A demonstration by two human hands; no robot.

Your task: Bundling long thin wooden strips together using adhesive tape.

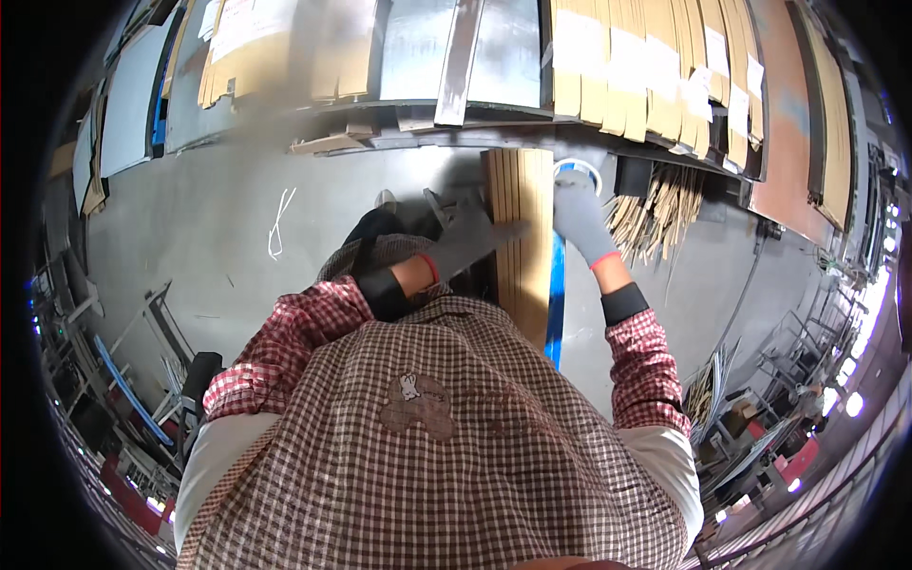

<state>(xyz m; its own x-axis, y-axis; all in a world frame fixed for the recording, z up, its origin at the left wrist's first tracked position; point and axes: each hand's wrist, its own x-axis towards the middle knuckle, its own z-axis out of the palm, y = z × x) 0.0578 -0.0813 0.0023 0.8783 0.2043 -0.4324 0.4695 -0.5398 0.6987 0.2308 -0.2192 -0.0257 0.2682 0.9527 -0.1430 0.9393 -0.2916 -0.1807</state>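
In front of me stands a bundle of flat brown cardboard strips (521, 247), packed on edge. My left hand (465, 242), in a grey glove, is at the bundle's left side, with fingers stretched across its top face. Beyond the bundle's right side, my right hand (579, 211), also gloved in grey, is closed at a white ring-shaped roll, which looks like tape (591, 169). Its fingertips are partly hidden. A blue strip or edge (557, 294) runs along the bundle's right side, below my right hand.
Flattened cardboard sheets with white labels (627, 66) stand in a row on a rack ahead. Thin brown strips (655, 214) lie heaped at the right. A white strap loop (279, 223) lies on the grey floor at left. Metal frames (161, 332) stand further left.
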